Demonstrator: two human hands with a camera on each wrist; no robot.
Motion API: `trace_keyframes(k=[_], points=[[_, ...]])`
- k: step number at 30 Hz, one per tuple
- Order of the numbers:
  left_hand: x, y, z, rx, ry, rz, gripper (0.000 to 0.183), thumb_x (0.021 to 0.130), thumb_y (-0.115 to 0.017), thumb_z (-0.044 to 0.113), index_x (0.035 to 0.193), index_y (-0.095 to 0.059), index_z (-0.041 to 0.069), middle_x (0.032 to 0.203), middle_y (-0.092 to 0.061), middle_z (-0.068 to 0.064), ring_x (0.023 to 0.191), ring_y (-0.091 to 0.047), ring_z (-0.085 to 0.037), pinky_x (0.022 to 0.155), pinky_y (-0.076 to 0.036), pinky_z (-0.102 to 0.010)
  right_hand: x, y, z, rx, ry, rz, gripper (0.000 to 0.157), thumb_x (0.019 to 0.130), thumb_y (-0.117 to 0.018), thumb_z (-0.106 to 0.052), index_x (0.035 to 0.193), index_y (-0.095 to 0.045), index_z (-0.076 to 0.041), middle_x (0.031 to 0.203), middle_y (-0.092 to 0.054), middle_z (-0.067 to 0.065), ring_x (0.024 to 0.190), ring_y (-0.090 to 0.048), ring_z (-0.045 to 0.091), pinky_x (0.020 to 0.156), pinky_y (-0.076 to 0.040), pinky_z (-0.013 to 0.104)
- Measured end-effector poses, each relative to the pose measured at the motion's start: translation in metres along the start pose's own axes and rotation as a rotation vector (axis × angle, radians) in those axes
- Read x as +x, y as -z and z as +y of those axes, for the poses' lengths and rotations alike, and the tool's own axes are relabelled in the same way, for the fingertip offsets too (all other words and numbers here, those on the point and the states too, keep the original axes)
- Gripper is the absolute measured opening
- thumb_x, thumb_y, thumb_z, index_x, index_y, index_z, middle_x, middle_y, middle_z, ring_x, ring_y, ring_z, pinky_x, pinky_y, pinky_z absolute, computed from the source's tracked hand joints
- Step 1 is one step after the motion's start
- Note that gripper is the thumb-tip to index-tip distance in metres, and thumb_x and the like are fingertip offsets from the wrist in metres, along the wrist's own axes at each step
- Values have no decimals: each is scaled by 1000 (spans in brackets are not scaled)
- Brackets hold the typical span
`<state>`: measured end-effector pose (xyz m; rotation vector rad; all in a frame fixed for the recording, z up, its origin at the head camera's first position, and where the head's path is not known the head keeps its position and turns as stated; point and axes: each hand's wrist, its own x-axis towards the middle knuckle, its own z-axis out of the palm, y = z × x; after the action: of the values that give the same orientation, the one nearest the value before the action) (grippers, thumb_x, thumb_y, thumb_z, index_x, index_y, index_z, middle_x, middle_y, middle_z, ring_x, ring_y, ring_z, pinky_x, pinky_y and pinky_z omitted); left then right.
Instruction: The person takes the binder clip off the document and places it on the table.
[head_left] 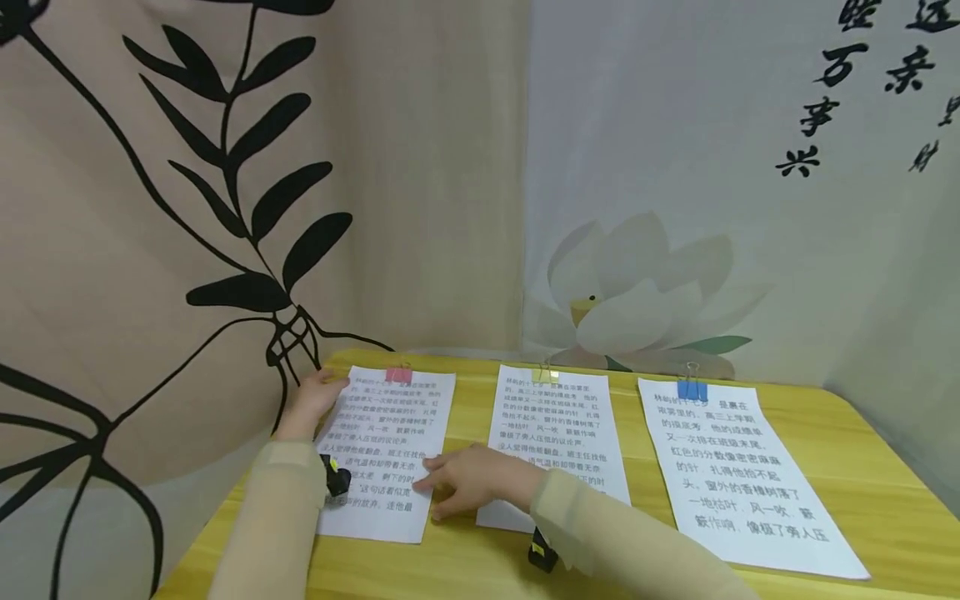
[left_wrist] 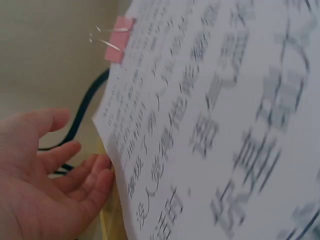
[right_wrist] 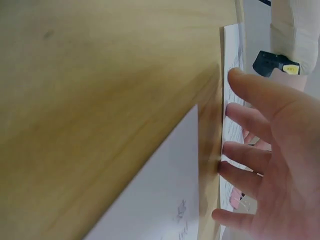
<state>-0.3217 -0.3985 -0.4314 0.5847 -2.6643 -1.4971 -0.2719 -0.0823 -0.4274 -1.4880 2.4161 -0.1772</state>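
A printed paper stack (head_left: 378, 450) with a pink binder clip (head_left: 399, 376) at its top lies on the left of the table. My left hand (head_left: 311, 404) is at its upper left edge; in the left wrist view, loosely bent fingertips (left_wrist: 104, 175) meet the paper's side. From the right, my right hand (head_left: 480, 477) reaches to the same stack's lower right edge, its fingers spread. The right wrist view shows those fingertips (right_wrist: 227, 169) along the stack's edge. The forearm and hand on the right overlap the lower part of the middle paper stack (head_left: 558, 433).
A yellow binder clip (head_left: 545, 376) tops the middle stack. Farther right on the wooden table (head_left: 652, 554) lies a third stack (head_left: 750, 492) with a blue clip (head_left: 692, 389). Behind the table hangs a printed curtain (head_left: 435, 183).
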Motion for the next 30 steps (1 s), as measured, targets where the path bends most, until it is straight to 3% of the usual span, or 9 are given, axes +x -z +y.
trace_keyframes(k=[6, 13, 20, 24, 30], points=[[-1, -4, 3, 21, -20, -11, 64, 98, -48, 26, 145, -26, -12, 144, -30, -34, 121, -40, -43, 104, -33, -53, -1, -3, -9, -35, 19, 15, 51, 90, -64, -50, 137, -55, -33, 147, -44, 0, 132, -42, 14, 105, -37, 35], [0, -14, -10, -74, -6, -14, 52, 98, -52, 19, 138, -42, -11, 134, -45, -30, 115, -46, -38, 101, -37, -50, -8, -6, -13, -98, 51, 22, 52, 89, -64, -51, 137, -55, -33, 145, -47, 0, 130, -45, 14, 102, -40, 32], [-1, -16, -11, -9, 1, 68, 44, 95, -55, 19, 128, -53, -9, 118, -56, -27, 101, -52, -35, 91, -42, -48, -17, -5, -8, -83, 62, 32, 51, 89, -64, -51, 136, -55, -34, 145, -46, -1, 130, -45, 16, 103, -39, 41], [0, -16, -9, 13, 6, 83, 45, 94, -56, 23, 127, -55, -7, 114, -58, -24, 96, -54, -32, 86, -44, -45, -18, -4, -8, -79, 73, 40, 50, 89, -64, -50, 136, -56, -34, 145, -46, -1, 131, -45, 14, 104, -39, 37], [1, -16, -10, 48, -2, 97, 46, 94, -57, 25, 126, -56, -8, 119, -58, -26, 102, -51, -36, 92, -40, -49, -24, -7, -11, -53, 103, 31, 48, 89, -64, -51, 134, -58, -35, 144, -47, -1, 130, -44, 10, 103, -38, 29]])
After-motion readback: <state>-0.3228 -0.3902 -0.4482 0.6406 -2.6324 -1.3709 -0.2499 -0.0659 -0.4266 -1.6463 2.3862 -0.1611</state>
